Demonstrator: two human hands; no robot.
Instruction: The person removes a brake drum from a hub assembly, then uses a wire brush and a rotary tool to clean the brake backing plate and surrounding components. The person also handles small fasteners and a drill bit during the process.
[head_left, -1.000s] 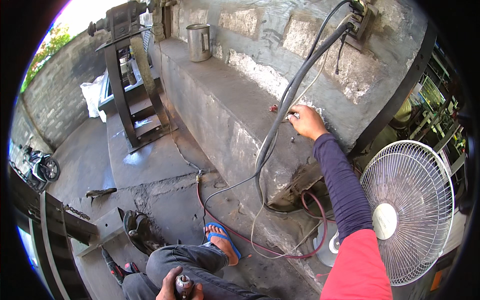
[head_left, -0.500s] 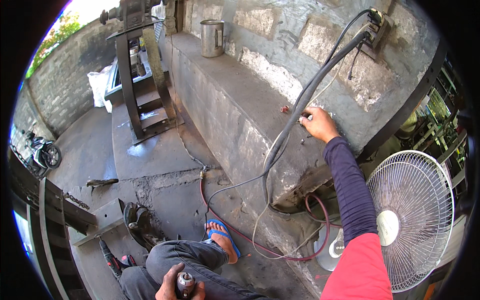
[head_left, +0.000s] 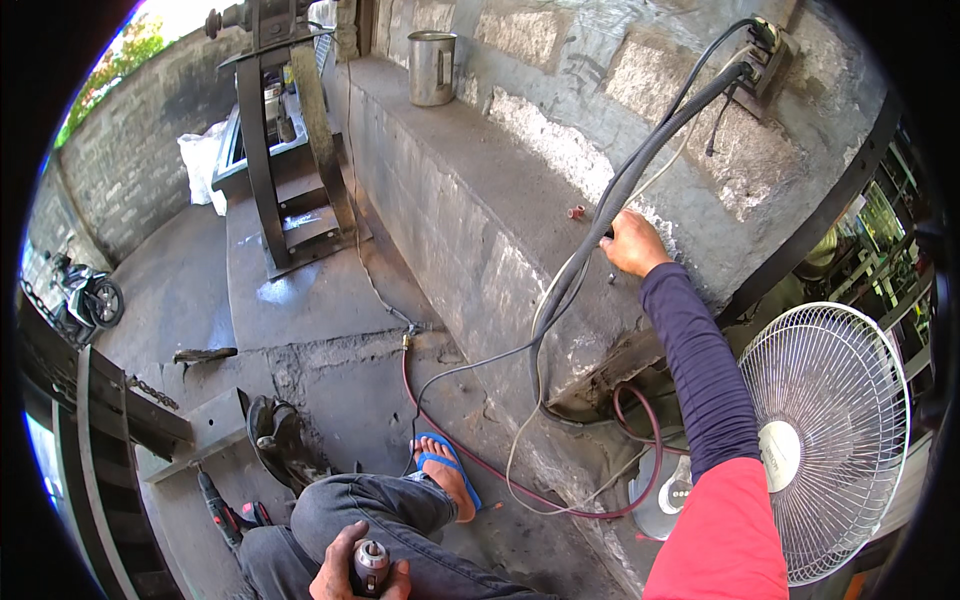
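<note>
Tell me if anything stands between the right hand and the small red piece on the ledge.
Yes: the thick dark cable crosses between the right hand and the red piece in this view; depth is unclear.

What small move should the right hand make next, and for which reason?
Probably the right hand should ease a little rightward, away from the thick cable, before lifting. Its fingertips are right beside the cable, low over the ledge, so a straight lift might catch it. The left hand grips the tool, so it is not free to hold the cable aside.
</note>
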